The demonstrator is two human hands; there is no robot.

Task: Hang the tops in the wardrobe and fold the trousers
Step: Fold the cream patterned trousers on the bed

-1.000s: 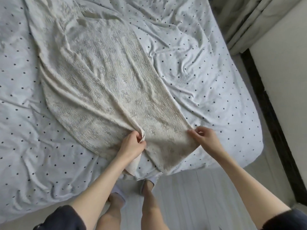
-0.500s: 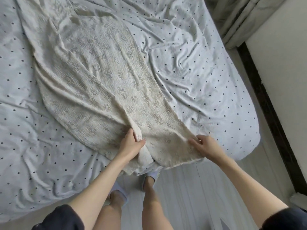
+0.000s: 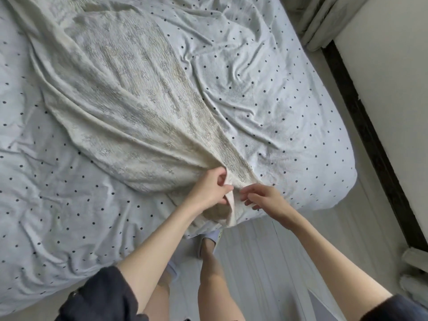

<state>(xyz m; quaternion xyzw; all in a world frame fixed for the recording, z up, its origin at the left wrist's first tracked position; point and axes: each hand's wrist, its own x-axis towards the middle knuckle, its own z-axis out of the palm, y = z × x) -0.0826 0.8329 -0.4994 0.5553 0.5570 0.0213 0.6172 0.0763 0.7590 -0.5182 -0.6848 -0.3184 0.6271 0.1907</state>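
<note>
A long cream patterned garment [image 3: 129,100] lies spread across the bed, running from the far left down to the near edge. Its near end is bunched into a narrow gather that hangs slightly over the mattress edge. My left hand [image 3: 212,187] grips that gathered end, fingers curled into the cloth. Just to its right, my right hand [image 3: 261,196] has its fingertips curled at the same hem; whether they pinch the cloth is unclear.
The bed [image 3: 289,112] wears a pale polka-dot sheet, heavily creased. Its right corner is rounded, with pale floorboards [image 3: 266,262] beyond. A dark skirting strip [image 3: 361,126] and white wall run along the right. Curtains [image 3: 324,22] hang at the top right. My legs stand by the mattress edge.
My right hand has moved left along the hem to meet my left hand. The garment's near end, spread wide before, is now gathered narrow between both hands.
</note>
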